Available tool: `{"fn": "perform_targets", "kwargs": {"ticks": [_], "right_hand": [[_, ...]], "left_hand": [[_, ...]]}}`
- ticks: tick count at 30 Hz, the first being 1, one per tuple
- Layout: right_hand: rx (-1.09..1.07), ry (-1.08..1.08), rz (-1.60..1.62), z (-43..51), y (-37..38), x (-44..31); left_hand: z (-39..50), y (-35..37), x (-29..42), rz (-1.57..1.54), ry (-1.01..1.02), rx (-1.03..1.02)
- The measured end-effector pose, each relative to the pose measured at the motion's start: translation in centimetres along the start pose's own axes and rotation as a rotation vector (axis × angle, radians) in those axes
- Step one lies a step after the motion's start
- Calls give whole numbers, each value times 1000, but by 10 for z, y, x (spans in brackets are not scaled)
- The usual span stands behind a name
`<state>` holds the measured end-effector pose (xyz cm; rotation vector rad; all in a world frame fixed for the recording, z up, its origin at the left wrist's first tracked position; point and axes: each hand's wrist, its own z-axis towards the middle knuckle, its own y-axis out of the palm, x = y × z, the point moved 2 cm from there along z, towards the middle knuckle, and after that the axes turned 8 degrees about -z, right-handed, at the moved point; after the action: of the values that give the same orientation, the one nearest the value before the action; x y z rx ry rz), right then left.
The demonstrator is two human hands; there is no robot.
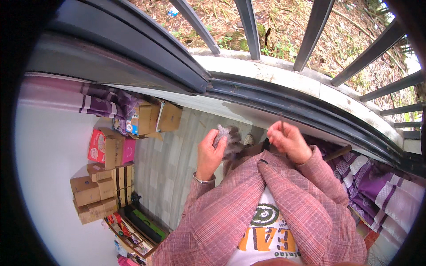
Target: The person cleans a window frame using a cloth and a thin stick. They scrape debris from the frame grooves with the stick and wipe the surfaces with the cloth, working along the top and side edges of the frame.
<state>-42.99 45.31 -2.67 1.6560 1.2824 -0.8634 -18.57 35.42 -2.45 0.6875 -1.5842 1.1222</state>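
My left hand (210,153), with a bracelet or watch band at the wrist, grips a grey fuzzy cloth (222,135). Its darker, ragged part (234,141) hangs loose to the right; whether it is a rag or a glove I cannot tell. My right hand (291,141) is pinched around a thin brownish stick-like thing (282,122), which points up toward the window track. Just beyond that hand runs the dark metal track of a sliding window (283,103). Below both hands are the front edges of my checked jacket (226,199).
Outside the window, metal bars (249,30) rise from a pale sill (266,68). A dark sash (133,43) fills the upper left. Cardboard boxes (87,191) stand along the left wall. Purple curtains (376,186) hang at right, near a wooden rod (337,153).
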Motion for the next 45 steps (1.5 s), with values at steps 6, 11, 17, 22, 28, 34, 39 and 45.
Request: {"fn": "perform_targets", "kwargs": {"ticks": [6,11,17,22,28,34,39,45], "right_hand": [[-203,-13,36,2,-4,47],[-71,-142,-315,-7,-8,13],[266,-489,-1014,-26,-15,-44],[492,-513,-1207,-25,8,-54],[675,-461,-1462,20,80,-62],[756,-359,-1708,88,135,-66],[855,-88,-1688,53,123,-64],[1016,39,-1671,25,127,-77]], "left_hand": [[0,0,5,-192,9,-27],[-3,-2,13,-289,-50,52],[-5,-11,19,-237,-43,121],[12,-10,6,-257,-39,13],[39,-25,-12,-335,-86,-430],[55,-59,-33,-285,-120,-579],[70,-75,-47,-284,-134,-717],[80,-87,-51,-401,-99,-711]]}}
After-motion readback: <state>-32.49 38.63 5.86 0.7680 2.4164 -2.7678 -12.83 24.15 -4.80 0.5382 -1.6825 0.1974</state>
